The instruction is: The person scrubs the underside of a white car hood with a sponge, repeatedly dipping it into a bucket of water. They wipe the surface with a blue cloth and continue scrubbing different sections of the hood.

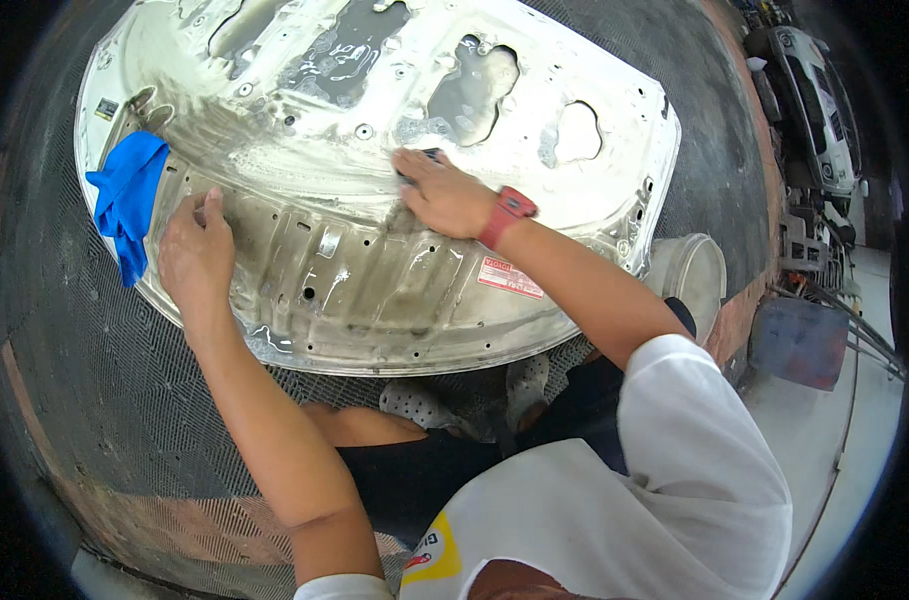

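A white car hood point(375, 230) lies with its ribbed inner side up, wet and smeared with grey-brown dirt and suds. My right hand point(447, 195), a red watch on its wrist, presses a small dark scrubbing pad point(433, 154) onto the middle of the panel. Most of the pad is hidden under my fingers, which are slightly blurred. Resting at the hood's left part, my left hand point(197, 245) is loosely bent with thumb and fingers apart, holding nothing. Just beyond it a crumpled blue cloth point(133, 190) hangs over the left edge.
A round whitish bucket point(697, 275) stands by the hood's right edge. Dark patterned matting point(85, 380) covers the floor. Further right are a greyish plastic bin point(800, 342), assorted parts and a white car point(823, 110). My feet in grey perforated shoes point(425, 405) are close to the near edge.
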Demonstrator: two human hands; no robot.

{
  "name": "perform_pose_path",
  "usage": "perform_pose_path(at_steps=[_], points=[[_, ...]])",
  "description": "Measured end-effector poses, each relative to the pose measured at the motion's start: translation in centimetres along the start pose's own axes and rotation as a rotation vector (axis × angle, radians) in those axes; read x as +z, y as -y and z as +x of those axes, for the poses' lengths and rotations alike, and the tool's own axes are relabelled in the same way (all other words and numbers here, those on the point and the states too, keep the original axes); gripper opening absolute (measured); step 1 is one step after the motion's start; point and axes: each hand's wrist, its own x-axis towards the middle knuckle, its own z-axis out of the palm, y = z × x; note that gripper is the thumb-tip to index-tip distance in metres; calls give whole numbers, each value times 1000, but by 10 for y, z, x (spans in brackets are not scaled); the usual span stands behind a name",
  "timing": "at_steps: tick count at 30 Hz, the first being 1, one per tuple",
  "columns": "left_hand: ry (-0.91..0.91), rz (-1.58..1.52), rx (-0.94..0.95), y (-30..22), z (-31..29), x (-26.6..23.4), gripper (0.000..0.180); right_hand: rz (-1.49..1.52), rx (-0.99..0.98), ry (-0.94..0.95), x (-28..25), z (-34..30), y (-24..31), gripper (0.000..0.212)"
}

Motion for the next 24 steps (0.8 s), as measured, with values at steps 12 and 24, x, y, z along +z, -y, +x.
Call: perform_pose_path(at_steps=[12, 24], points=[[10, 9, 4, 8, 4, 1, 51, -125, -20, -28, -39, -78, -107, 59], [9, 55, -19, 4, 15, 11, 52, 73, -2, -71, -9, -55, -26, 60]])
